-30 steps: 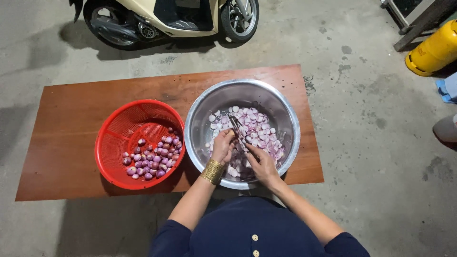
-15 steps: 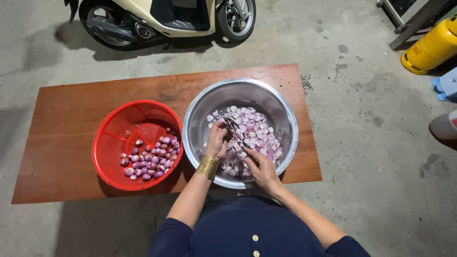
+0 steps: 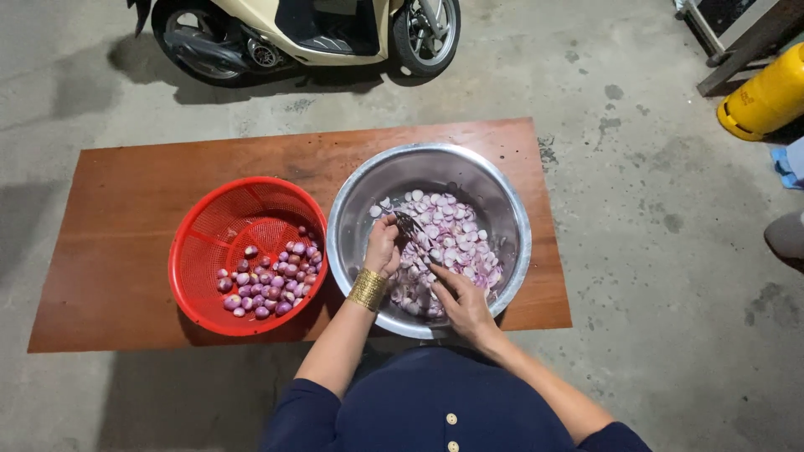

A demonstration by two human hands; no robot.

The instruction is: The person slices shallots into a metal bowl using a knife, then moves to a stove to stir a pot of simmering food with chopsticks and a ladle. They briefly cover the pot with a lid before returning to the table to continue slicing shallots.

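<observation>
Purple-pink peeled shallots [image 3: 448, 243] are lying heaped inside the steel bowl [image 3: 352, 209], spread from its middle toward the right wall, and both hands are working over that heap. The left hand [image 3: 382, 249] is curling its fingers round a small dark tool [image 3: 408, 223], whose tip is pointing up over the pile; whether it is a knife or a peeler is too small to tell. The right hand [image 3: 463, 301] is reaching in from the near rim with fingers bent as if pinching one shallot, though what it is actually gripping is hidden, so I cannot tell. To my eye the work is going best while both hands are staying low above the heap, so that peel and pieces are dropping into the bowl and not onto the board, and while the tool's tip is pointing away from the other hand's fingertips. A gold bangle [image 3: 367, 290] is sitting on the left wrist just at the bowl's near rim. Just beside the bowl on the left, nearly touching it, a red basket [image 3: 201, 226] is holding unpeeled shallots [image 3: 268, 276] in its right half. Both are resting on a low brown wooden table [image 3: 126, 218], the bowl's near rim reaching almost to the table's front edge; the table's left part is giving room to shift things. Beyond it a scooter [image 3: 335, 25] is standing on the concrete floor [image 3: 670, 335], and a yellow cylinder [image 3: 766, 96] is lying well apart at the upper right.
</observation>
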